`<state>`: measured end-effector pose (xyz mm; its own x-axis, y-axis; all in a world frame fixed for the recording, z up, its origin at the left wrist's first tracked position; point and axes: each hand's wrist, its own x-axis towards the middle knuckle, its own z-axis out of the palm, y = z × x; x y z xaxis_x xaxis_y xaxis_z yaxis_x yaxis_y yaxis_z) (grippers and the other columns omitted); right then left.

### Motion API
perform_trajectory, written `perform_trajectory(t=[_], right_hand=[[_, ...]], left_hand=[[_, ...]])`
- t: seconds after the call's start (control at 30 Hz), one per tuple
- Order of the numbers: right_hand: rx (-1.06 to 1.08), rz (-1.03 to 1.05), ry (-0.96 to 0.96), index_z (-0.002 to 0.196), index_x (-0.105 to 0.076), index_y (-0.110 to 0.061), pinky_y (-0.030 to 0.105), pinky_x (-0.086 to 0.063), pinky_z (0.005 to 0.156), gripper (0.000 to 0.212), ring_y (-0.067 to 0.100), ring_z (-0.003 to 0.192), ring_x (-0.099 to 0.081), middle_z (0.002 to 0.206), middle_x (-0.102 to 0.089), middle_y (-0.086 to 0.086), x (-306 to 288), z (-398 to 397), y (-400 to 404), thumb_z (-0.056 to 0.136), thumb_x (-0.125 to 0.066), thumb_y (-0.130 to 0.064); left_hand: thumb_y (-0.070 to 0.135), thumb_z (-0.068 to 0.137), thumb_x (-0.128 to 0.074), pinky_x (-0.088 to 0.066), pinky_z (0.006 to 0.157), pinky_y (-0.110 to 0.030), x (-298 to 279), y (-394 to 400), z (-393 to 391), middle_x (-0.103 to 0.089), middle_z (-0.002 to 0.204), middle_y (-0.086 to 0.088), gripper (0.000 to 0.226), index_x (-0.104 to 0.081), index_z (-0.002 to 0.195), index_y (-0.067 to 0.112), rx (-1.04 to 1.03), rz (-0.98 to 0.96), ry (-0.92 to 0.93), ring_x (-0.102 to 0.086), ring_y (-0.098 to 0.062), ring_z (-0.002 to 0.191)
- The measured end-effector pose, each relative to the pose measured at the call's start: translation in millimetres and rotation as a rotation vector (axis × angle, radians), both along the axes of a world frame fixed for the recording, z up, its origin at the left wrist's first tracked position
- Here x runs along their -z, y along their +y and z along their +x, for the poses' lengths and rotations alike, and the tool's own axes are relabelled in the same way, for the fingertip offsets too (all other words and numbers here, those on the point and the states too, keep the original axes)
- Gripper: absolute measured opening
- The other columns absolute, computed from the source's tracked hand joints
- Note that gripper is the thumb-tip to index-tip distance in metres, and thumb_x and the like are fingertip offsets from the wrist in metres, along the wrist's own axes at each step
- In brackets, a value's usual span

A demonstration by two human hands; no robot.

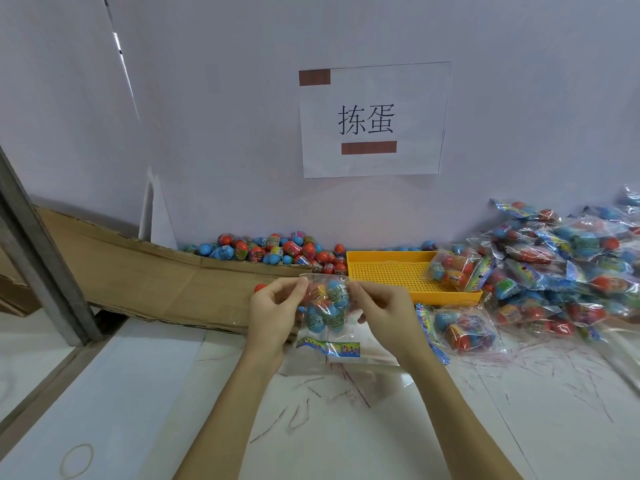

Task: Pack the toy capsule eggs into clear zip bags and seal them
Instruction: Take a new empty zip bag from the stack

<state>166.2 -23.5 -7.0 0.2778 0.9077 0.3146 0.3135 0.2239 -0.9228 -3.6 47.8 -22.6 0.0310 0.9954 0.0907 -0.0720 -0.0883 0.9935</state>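
Observation:
A clear zip bag [326, 303] holding several blue and red capsule eggs hangs upright between my hands above the white table. My left hand [273, 313] pinches the bag's top left corner. My right hand [381, 306] pinches its top right corner. Under the bag lies a stack of flat clear bags with a colourful printed strip [329, 349]. Loose red and blue capsule eggs [270, 251] are heaped against the back wall. One red egg [259, 288] shows just past my left hand's knuckles.
A yellow perforated tray [391, 271] sits right of my hands with one filled bag [453, 268] in it. Another filled bag [464, 330] lies in front of the tray. Several filled bags [568, 268] are piled at the right. Flattened cardboard [145, 271] slopes at the left.

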Motion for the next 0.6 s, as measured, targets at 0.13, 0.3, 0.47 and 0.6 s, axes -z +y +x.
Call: perform_trajectory(t=[0.13, 0.3, 0.47, 0.6], right_hand=[[-0.208, -0.175, 0.137, 0.095, -0.077, -0.022, 0.026, -0.050, 0.052, 0.028, 0.024, 0.069, -0.071, 0.077, -0.075, 0.004, -5, 1, -5, 0.097, -0.063, -0.046], [-0.224, -0.120, 0.191, 0.097, -0.078, -0.018, 0.023, -0.052, 0.054, 0.032, 0.022, 0.070, -0.070, 0.086, -0.077, 0.008, -12, 12, -10, 0.090, -0.068, -0.048], [-0.107, 0.326, 1.073, 0.143, -0.039, -0.018, 0.029, -0.061, 0.080, 0.065, 0.029, 0.117, -0.069, 0.129, -0.069, 0.011, -24, 49, -10, 0.092, -0.060, -0.052], [0.018, 0.098, 0.907, 0.131, -0.061, -0.013, 0.022, -0.057, 0.056, 0.046, 0.014, 0.075, -0.072, 0.098, -0.077, 0.005, -15, 46, -7, 0.093, -0.065, -0.039]], left_hand=[[0.030, 0.095, -0.073, -0.062, 0.070, -0.034, 2, 2, -6, -0.078, 0.088, 0.002, 0.010, -0.079, 0.096, 0.022, 0.040, 0.105, 0.067, -0.075, -0.019, 0.089], [0.040, 0.103, -0.055, -0.061, 0.076, -0.026, -1, -1, -2, -0.077, 0.090, 0.002, 0.028, -0.075, 0.105, 0.020, 0.037, 0.193, 0.092, -0.074, -0.013, 0.087], [0.012, 0.104, -0.057, -0.061, 0.070, -0.023, 0, 5, -14, -0.071, 0.106, 0.004, 0.020, -0.066, 0.120, 0.019, -0.153, 0.336, 0.238, -0.073, -0.009, 0.086], [0.002, 0.098, -0.063, -0.063, 0.079, -0.031, 2, -3, -6, -0.070, 0.114, 0.006, 0.027, -0.072, 0.118, 0.018, 0.036, 0.549, 0.499, -0.069, -0.008, 0.097]])
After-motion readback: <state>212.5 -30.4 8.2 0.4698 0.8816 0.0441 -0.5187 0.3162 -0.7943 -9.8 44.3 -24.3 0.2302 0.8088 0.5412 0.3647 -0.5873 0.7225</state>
